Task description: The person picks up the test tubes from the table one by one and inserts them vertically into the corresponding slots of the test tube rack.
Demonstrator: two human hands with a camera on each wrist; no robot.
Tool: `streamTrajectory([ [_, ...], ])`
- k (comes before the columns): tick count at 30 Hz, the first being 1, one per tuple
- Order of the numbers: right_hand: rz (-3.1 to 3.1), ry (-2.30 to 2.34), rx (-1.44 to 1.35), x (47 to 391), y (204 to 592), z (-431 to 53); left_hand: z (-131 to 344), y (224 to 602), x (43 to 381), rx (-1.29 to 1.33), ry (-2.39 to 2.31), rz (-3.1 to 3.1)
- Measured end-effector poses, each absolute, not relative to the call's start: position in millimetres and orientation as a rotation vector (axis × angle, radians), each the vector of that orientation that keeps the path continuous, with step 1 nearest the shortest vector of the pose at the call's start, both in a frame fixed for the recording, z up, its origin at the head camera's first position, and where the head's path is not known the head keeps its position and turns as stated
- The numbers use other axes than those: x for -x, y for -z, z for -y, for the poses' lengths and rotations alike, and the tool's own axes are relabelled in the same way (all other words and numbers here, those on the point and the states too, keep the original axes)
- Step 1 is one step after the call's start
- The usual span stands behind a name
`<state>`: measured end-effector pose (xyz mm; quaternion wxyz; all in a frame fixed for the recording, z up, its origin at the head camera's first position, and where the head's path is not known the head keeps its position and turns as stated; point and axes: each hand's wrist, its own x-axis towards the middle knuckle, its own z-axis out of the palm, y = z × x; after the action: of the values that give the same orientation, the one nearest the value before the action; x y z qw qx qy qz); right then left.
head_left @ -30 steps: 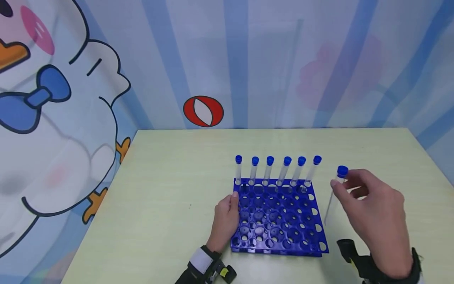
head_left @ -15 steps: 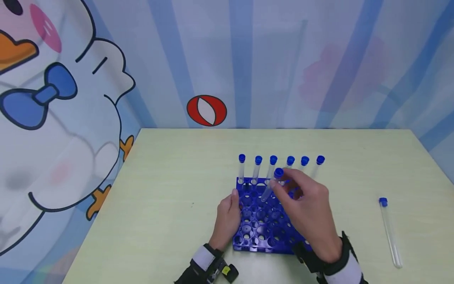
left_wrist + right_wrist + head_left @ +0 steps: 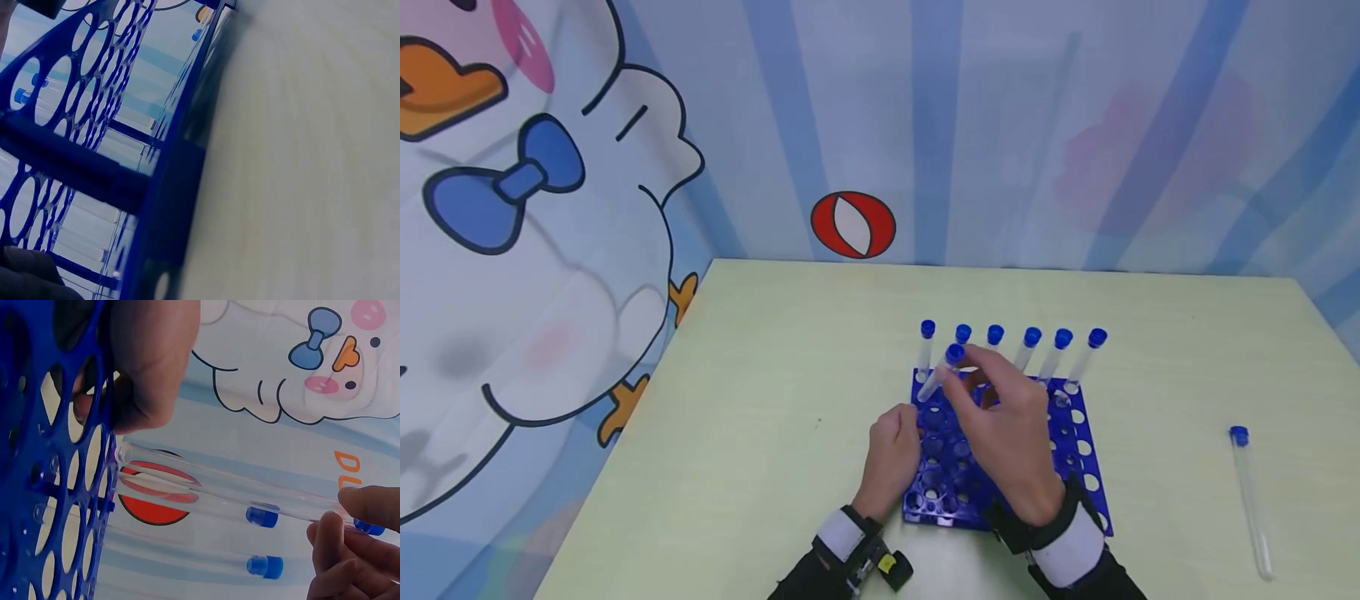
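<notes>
My right hand point(image 3: 1007, 425) pinches a clear test tube point(image 3: 934, 383) near its blue cap. Tilted, this tube hangs over the back left part of a blue test tube rack point(image 3: 1078, 433). Seen from the right wrist, the tube's rounded bottom end is right at the rack's holes, and the thumb and fingers point(image 3: 331, 537) are up by the cap. My left hand point(image 3: 891, 454) grips the rack's left edge, its thumb uppermost. Several capped tubes point(image 3: 1084, 357) stand in the back row. The left wrist view has the rack's side post point(image 3: 75, 162) and dark fingers point(image 3: 31, 275) low at the left.
Another capped tube point(image 3: 1251, 504) lies on the pale tabletop point(image 3: 775, 358) to the right of the rack. Behind the table rises a blue striped wall point(image 3: 992, 150) with a printed red ball. A cartoon duck print covers the left side.
From the right of the rack, my right hand has carried its tube leftward to the back left holes. The lying tube has come into view. My left hand stays on the rack.
</notes>
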<state>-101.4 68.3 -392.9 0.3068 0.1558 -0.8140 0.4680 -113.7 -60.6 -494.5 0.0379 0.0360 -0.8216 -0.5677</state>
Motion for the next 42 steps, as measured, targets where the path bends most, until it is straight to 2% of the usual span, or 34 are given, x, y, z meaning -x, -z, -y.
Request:
streamTrajectory([
  [17, 2.351, -1.169, -0.39, 111, 409, -48, 61, 495, 116, -0.057, 1.712, 2.504],
  [42, 2.516, -1.178, -0.262, 110, 408, -46, 61, 494, 114, -0.043, 1.727, 2.5],
])
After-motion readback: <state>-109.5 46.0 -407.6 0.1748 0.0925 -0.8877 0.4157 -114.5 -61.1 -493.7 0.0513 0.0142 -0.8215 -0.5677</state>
